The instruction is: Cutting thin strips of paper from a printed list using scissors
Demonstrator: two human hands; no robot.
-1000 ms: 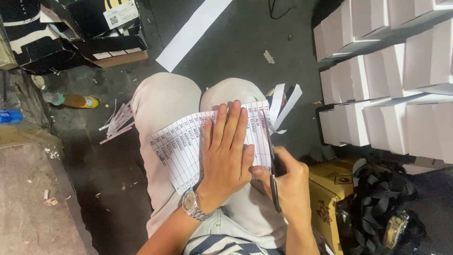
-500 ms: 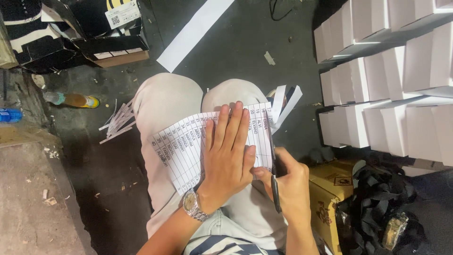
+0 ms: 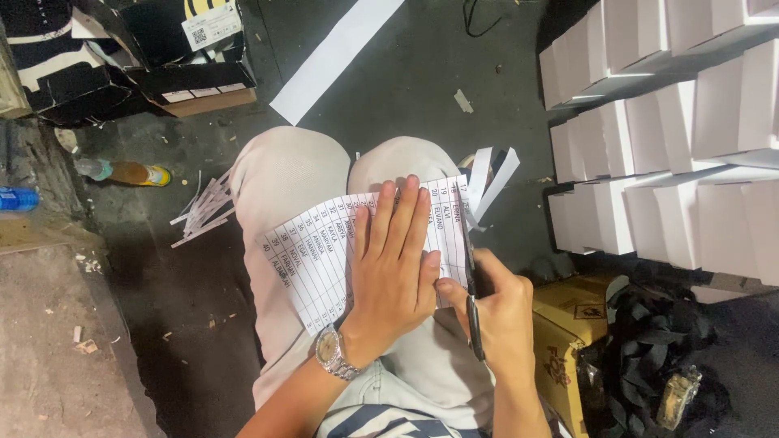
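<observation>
The right hand (image 3: 497,312) was closed around a pair of black scissors (image 3: 472,312), fingers wrapped through the handles, blades pointing away along the right edge of a printed sheet (image 3: 324,255). That angle put the blades in line with the ruled columns, so a cut would follow a printed line. The left hand (image 3: 395,272) gripped nothing; it lay flat, fingers spread, pressing the sheet onto the person's thighs, which served as a work surface and kept the paper from sliding or buckling under the blades. A metal wristwatch (image 3: 329,350) sat on that wrist.

At the sheet's far right corner, narrow cut strips (image 3: 493,180) curled loose, hanging partly attached beyond the knee. More strips (image 3: 203,209) lay in a loose heap on the dark floor to the left, within easy dropping reach. Farther left lay a bottle (image 3: 122,172) on its side. Stacked white boxes (image 3: 665,138) filled the right side, a yellow carton (image 3: 568,324) sat near the right elbow, and a long white paper band (image 3: 333,55) lay on the far floor.
</observation>
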